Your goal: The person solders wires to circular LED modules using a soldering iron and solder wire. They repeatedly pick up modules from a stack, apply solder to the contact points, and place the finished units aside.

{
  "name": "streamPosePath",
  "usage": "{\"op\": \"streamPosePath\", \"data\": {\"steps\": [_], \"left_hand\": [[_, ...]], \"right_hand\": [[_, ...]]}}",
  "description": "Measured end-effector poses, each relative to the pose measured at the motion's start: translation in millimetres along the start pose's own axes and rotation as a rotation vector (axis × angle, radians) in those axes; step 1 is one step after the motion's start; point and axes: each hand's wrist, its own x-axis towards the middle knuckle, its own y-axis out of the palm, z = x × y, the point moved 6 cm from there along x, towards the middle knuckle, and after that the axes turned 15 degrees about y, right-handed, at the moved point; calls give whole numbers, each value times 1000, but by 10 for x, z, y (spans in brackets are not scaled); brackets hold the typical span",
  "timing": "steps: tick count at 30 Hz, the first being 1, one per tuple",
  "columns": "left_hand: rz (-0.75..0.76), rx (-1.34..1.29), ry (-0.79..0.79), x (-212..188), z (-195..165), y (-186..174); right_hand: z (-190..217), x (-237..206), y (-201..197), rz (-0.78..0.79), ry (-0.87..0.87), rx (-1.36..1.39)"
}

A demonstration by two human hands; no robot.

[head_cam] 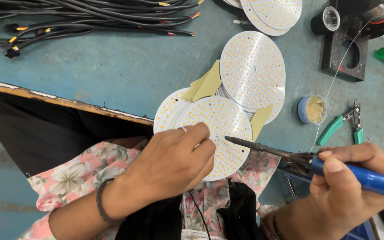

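Hands at a blue workbench [112, 66], seen from above. Left hand [174, 160] curled over the near edge of a round white LED board [225, 131], fingers pressed on its face, board thereby gripped at the bench's front edge, on top of a fanned stack of like discs. Right hand [352, 186] clenched round the blue handle of a soldering iron [290, 155], dark tip laid toward the board's middle, just beside the left fingertips. Farther back: a second stack of LED boards [254, 71], yellow card slips between discs. Right of the boards: a small tin of flux [313, 110], green-handled pliers [341, 124], thin solder wire [338, 66]. Bundle of black cables [90, 18] at top left
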Motion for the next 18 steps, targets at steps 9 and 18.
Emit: {"op": "streamPosePath", "data": {"steps": [9, 18], "left_hand": [[41, 106, -25, 88, 79, 42], [21, 96, -31, 92, 77, 33]], "right_hand": [[103, 37, 239, 21, 87, -80], [84, 64, 303, 25, 109, -67]]}}
